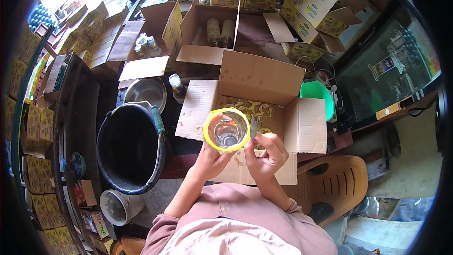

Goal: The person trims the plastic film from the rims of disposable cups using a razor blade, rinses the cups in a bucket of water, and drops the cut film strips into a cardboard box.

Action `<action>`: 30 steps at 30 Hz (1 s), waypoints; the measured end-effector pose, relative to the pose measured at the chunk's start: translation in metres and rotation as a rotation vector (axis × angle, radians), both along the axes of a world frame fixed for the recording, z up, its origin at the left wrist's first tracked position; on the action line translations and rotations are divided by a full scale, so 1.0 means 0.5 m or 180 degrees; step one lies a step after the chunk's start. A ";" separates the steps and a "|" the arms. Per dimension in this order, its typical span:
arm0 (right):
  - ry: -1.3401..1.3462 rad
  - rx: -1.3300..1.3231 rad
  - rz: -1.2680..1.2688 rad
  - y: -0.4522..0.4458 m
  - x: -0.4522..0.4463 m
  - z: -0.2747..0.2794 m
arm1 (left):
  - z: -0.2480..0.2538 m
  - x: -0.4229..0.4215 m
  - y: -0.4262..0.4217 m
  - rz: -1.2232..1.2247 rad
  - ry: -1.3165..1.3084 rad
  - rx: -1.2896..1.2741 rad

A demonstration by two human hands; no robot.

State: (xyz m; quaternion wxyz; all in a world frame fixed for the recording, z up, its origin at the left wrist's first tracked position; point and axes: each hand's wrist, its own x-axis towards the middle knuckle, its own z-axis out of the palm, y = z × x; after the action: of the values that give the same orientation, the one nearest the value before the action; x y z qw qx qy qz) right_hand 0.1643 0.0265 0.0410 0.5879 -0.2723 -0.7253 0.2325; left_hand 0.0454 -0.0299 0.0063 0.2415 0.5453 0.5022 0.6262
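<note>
My left hand [212,161] is wrapped round a clear plastic jar [228,131] with a yellow rim, and its open mouth faces up toward me. My right hand [267,157] pinches a small flat grey blade-like piece [254,126] at the right side of the rim. Whether the piece touches the rim I cannot tell. Under and beyond the jar stands an open cardboard box [259,78]. Yellow strips and scraps [257,111] lie inside it.
To the left stand a large black bucket [130,148], a metal bowl [146,92] and a can [176,84]. Further back, open cartons [205,30] hold jars and cans. On the right are a green basin [316,99], a brown chair [337,184] and a glass-fronted cabinet [391,75].
</note>
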 end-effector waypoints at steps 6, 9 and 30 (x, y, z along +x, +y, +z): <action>-0.0168 0.0323 -0.0231 0.013 0.000 0.006 | -0.006 -0.006 0.002 -0.0072 0.0147 -0.0139; -0.0237 0.0437 -0.0311 0.017 -0.004 0.006 | 0.003 -0.014 0.000 -0.0060 0.0560 -0.0142; -0.0357 0.0088 -0.0129 0.035 0.003 0.008 | -0.003 -0.037 -0.004 -0.0351 0.0628 -0.0423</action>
State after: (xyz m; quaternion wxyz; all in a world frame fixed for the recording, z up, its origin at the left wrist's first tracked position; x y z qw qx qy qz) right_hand 0.1659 0.0438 0.0449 0.5547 -0.2914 -0.7546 0.1949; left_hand 0.0270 -0.0318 0.0049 0.2606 0.6138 0.5332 0.5207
